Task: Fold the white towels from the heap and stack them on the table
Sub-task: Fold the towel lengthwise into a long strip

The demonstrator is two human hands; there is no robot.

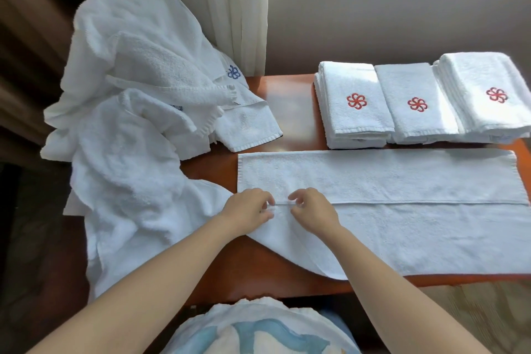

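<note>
Head view cuts off the rightmost of the three folded stacks [416, 103] at the frame edge, and my right forearm covers part of the towel [402, 227] near its left corner. That towel lies flat along the tabletop [293, 112], just in front of the stacks, with the heap [129, 123] spilling over the left end. My left hand [247, 213] and right hand [313, 210] sit side by side at the towel's middle hem [431, 203]. The fingers [265, 201] are curled, seemingly pinching the hem, though the tips are tucked from sight.

Red flower emblems [356, 101] on folded towels [416, 80]
</note>
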